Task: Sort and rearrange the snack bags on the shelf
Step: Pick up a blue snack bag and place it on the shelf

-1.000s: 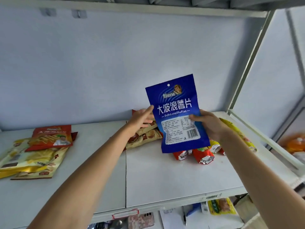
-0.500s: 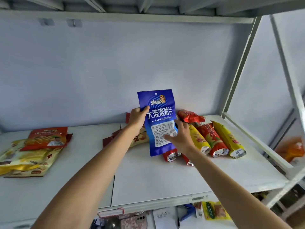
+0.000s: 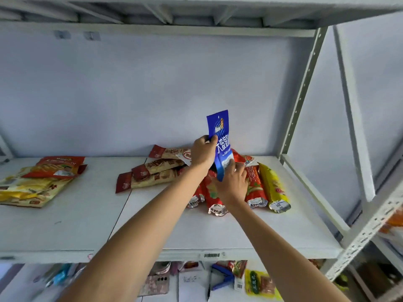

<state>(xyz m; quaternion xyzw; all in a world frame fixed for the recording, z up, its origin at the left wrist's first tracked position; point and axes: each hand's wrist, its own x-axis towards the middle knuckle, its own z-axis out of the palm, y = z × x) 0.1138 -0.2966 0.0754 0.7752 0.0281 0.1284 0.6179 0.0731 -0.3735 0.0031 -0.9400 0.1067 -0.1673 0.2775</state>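
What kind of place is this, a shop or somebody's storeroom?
Probably a small shop or its stockroom. A white metal shelf carries a barcode label on its front edge, and packaged snacks lie grouped on it: brown bags, red and yellow packs.

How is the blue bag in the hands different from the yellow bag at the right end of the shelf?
The blue bag stands upright, held above the pile; the yellow bag lies flat on the shelf. The left hand grips the blue bag's upper edge and the right hand holds its lower part; no hand touches the yellow bag. The blue bag looks flat and thin, the yellow one long and puffed. Both are sealed snack bags.
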